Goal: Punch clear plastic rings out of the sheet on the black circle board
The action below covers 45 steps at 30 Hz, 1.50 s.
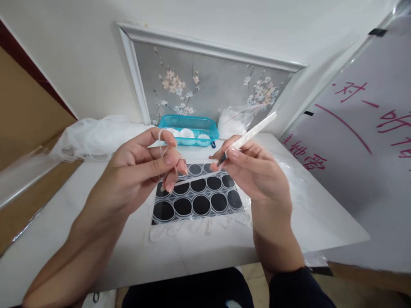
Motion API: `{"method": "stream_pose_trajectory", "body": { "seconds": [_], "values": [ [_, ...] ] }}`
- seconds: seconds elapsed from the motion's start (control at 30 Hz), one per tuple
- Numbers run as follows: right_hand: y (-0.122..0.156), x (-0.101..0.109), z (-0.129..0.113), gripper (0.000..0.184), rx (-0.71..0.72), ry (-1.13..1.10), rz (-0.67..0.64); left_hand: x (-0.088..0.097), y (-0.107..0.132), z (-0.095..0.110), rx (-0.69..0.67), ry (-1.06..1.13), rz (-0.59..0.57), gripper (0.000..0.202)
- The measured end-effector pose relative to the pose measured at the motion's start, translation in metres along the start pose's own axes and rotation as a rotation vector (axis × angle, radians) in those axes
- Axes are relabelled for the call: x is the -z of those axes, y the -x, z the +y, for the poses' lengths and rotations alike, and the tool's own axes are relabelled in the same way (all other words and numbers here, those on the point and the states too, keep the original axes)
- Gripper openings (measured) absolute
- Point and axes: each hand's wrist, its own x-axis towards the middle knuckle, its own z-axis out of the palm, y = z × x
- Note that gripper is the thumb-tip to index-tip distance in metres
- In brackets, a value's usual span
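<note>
A thin translucent ring (162, 145) is pinched between the thumb and fingers of the left hand (141, 171), whose grip is closed on it, above the near left part of a black sheet (199, 199). A white pen-like tool (248, 134) is held in the closed grip of the right hand (253, 171), with its dark tip (221, 161) pointed down and to the left, close to the left fingertips (180, 164). The sheet lies flat on the white surface (321, 218) below both hands; it is printed with black circles in three rows, of which five are counted in the nearest row, four are seen in the middle row, and two or three are seen in the far row, the rest being hidden by the hands. One strip of cut-out transparent rings (192, 229) lies just in front of the sheet. One turquoise tray (189, 128) stands at the far edge of the surface, with three white round pieces (187, 133) visible inside it. One clear plastic bag (234, 119) lies to its right, and crumpled clear film (93, 137) to its left. A framed flower picture (208, 85) leans against the wall behind.
</note>
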Motion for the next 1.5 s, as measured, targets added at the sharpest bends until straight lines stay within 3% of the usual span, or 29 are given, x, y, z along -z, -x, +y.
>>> {"method": "stream_pose_trajectory", "body": {
  "seconds": [0.27, 0.4, 0.53, 0.67, 1.13, 1.27, 1.4, 1.5],
  "values": [
    [0.0, 0.004, 0.002, 0.019, -0.067, -0.064, -0.036, -0.007, 0.005, 0.004, 0.051, 0.051, 0.057, 0.017],
    [0.001, 0.007, 0.0, 0.018, -0.134, -0.086, 0.005, -0.015, 0.01, 0.007, 0.126, 0.232, 0.093, 0.006],
    [0.004, 0.006, -0.003, 0.02, -0.182, -0.045, 0.024, -0.014, 0.012, 0.011, 0.191, 0.464, 0.135, 0.015],
    [0.008, 0.003, -0.004, 0.014, -0.176, -0.175, -0.044, -0.012, 0.011, 0.012, 0.201, 0.527, 0.18, 0.018],
    [0.004, -0.02, 0.016, 0.011, -0.234, -0.284, -0.212, -0.015, 0.019, 0.009, 0.261, 0.554, -0.095, 0.011],
    [0.006, -0.023, 0.023, 0.012, -0.298, -0.382, -0.351, -0.015, 0.019, 0.007, 0.264, 0.564, -0.112, 0.013],
    [0.006, -0.022, 0.024, 0.01, -0.346, -0.432, -0.289, -0.015, 0.019, 0.006, 0.261, 0.54, -0.114, 0.008],
    [0.007, -0.02, 0.022, 0.009, -0.315, -0.429, -0.294, -0.013, 0.017, 0.006, 0.247, 0.524, -0.042, 0.006]
  ]
}}
